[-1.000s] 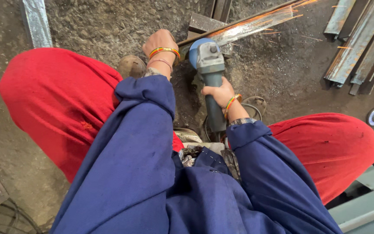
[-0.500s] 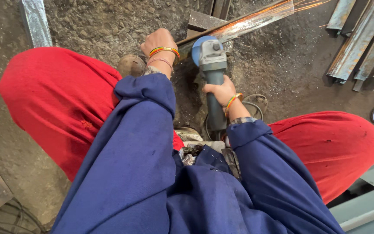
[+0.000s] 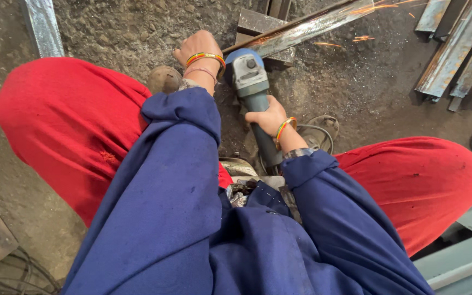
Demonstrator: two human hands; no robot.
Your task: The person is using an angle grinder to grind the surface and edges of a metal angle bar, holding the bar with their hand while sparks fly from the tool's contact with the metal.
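Gritty floor (image 3: 110,27): sparks now fly; my right hand (image 3: 266,116) grips the angle grinder (image 3: 249,76), left hand (image 3: 198,46) clamps the steel bar (image 3: 312,27).

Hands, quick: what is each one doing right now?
Left hand: resting near the metal bar; grip cannot be told.
Right hand: closed around the angle grinder.
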